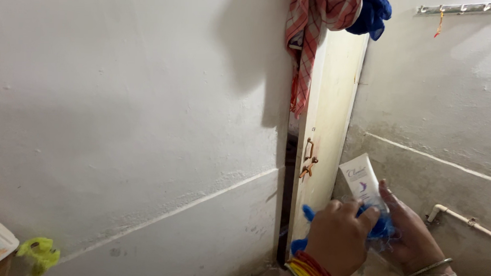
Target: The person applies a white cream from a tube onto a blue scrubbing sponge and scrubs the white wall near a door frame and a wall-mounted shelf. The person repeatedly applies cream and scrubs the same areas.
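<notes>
1. Both hands are meeting low and right of centre in the head view. The right hand [413, 236] is cupping a white soft plastic squeeze tube with a purple mark [361, 183] from beneath; its grip is closed loosely around the tube's lower end, with the tube's flat crimped end pointing up and left, away from the palm.
2. The left hand [337, 239] is curling its fingers over a bright blue stringy scrubber of frayed plastic fibre [381, 227], pinching it closed against the tube's lower end. More blue tufts are sticking out to the left of this grip.
3. The cap end is lying hidden between the two grips; I cannot tell whether it is open.
4. Judgement: the tube is looking soft and slick, so the supporting grip should be staying low on the body and squeezing gently. The fibres are looking loose and snaggy, so they need gathering into a wad.
5. Red and yellow bangles [309, 271] are ringing the left wrist; thin silver metal bangles [428, 268] are ringing the right.
6. Beyond the grips, a cream painted door [331, 103] with a small rusty metal latch [308, 162] is standing ajar. A red and white checked cloth [309, 26] and a blue cloth [372, 14] are hanging over its top.
7. A rough whitewashed wall [121, 106] is showing far left of the grips; a pale pipe [460, 217] is running just right of them.
</notes>
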